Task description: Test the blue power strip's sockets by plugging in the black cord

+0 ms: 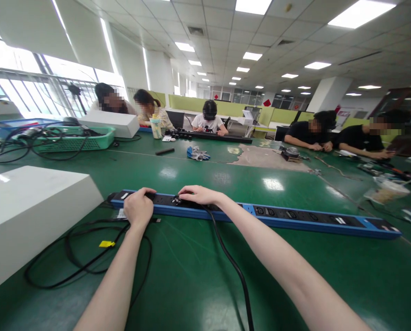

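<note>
A long blue-and-black power strip (pixel 302 220) with a row of sockets lies across the green table in front of me. My left hand (pixel 139 207) is closed around the strip near its left end, the fingertips hidden behind it. Over the strip, just to the right, my right hand (pixel 200 195) is closed on a black plug (pixel 176 200), whose metal pins seem to show beyond the fingers. From beneath that hand a thick black cable (pixel 231 255) runs down toward me. Below my left hand lies a loose coil of thinner black cable (pixel 69 248) with a yellow tag (pixel 107 244).
A white box (pixel 36 216) stands at the left, and a green basket (pixel 76 142) of cables lies behind it. Blue-and-grey gloves (pixel 197 153) and a dark bar (pixel 164 151) lie farther back. Several people sit around the table's far side.
</note>
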Demonstrator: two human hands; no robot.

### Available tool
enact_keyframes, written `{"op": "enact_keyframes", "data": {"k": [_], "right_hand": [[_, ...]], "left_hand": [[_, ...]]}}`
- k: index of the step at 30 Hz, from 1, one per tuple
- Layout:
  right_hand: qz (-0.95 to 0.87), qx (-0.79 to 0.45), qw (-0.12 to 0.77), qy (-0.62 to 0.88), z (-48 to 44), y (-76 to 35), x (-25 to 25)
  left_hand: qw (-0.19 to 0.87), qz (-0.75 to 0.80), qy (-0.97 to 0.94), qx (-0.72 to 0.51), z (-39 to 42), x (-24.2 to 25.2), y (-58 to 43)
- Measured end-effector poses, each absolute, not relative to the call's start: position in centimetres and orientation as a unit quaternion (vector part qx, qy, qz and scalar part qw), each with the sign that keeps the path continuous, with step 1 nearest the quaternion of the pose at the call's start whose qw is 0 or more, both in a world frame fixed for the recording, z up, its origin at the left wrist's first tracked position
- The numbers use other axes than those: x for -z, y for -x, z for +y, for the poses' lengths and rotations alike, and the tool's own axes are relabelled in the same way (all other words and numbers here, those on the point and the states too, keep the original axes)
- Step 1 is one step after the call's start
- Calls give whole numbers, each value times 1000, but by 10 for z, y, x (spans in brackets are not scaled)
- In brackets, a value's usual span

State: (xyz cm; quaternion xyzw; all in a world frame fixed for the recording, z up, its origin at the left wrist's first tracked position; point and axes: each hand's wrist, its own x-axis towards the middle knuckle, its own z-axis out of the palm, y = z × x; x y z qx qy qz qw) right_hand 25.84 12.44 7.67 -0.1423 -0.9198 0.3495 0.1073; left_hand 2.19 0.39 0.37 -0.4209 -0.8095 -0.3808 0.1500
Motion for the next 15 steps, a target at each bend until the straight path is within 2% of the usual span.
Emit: {"op": "enact_keyframes", "data": {"k": [7,15], "right_hand": [[-962,-207,157,85,84,-269,-95],[-958,-265,93,58,112,-268,-135]], "left_hand": [[154,-802,420,396,3,-3,-21],[158,-791,425,411,1,-4,-22]]}}
